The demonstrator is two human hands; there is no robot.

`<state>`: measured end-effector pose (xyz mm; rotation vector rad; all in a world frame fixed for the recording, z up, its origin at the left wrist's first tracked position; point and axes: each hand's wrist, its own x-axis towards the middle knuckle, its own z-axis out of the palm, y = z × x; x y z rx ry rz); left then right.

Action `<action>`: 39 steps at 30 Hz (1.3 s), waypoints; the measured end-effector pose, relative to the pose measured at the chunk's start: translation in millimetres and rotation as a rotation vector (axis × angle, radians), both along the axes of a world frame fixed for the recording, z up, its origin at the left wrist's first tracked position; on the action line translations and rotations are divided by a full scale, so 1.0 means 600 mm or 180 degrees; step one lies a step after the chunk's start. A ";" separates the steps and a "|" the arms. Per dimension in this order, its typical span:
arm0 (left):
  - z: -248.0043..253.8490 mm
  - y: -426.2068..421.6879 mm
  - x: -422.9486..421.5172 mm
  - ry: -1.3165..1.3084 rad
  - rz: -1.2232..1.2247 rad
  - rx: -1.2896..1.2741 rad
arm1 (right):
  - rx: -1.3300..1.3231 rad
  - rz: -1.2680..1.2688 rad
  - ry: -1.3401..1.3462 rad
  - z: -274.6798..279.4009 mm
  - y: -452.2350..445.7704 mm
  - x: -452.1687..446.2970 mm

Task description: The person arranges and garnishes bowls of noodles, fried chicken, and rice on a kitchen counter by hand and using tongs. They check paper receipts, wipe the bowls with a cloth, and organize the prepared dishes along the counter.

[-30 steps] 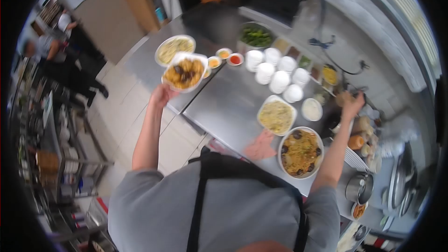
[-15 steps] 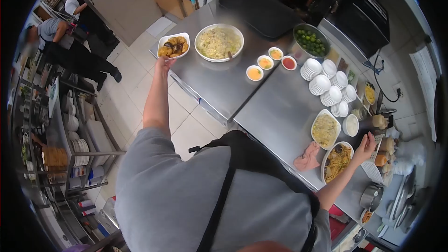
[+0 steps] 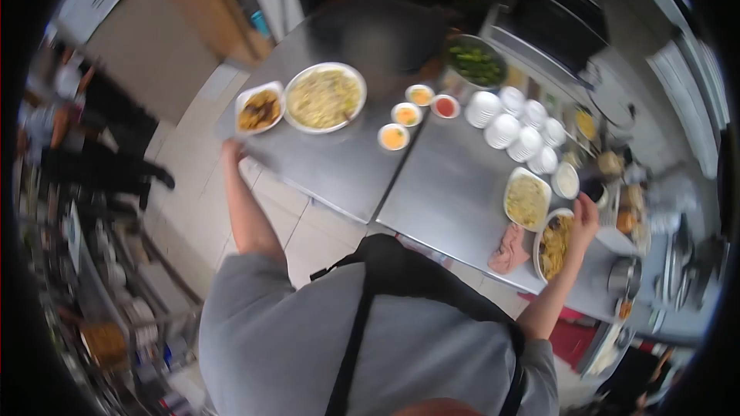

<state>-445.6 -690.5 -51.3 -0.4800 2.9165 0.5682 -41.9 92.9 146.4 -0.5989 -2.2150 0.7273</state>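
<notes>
1. Head view, left side: left hand (image 3: 233, 151) at the edge of the brushed-metal surface (image 3: 327, 173), just beside a squarish white bowl of browned food pieces (image 3: 244, 97). Bowl already resting near the surface's corner, next to a large round white bowl of pale yellow food (image 3: 324, 132). Apparently clear of the hand, so seemingly set down; spread of its fingers impossible to tell through blur.
2. Head view, right side: right hand (image 3: 586, 217) raised over or beside a deep white bowl of noodles (image 3: 538, 250), fingers loosely bent; cannot tell whether holding anything. Close by, a squarish white dish of pale food (image 3: 508, 199) and a crumpled pink cloth (image 3: 509, 250).
3. Head view, middle: filled and placed, three small white cups of orange-yellow contents (image 3: 394, 148) and one of red (image 3: 445, 116). Still stacked, several piles of white bowls (image 3: 502, 131).
</notes>
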 end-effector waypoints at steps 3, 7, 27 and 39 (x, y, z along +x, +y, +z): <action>0.111 0.118 0.083 0.1909 0.1133 0.0244 | 0.0290 -0.0131 -0.0374 0.023 -0.066 0.014; 0.195 0.365 0.082 0.2754 -0.0516 0.2160 | 0.0207 0.0107 -0.0316 0.039 -0.099 0.051; 0.691 1.284 0.394 0.2171 -0.2640 0.5683 | 0.0171 -0.2176 0.0790 -0.125 0.096 0.637; 0.753 1.267 0.428 0.0923 -0.2701 0.6736 | -0.0199 -0.1898 0.0137 -0.122 0.152 0.655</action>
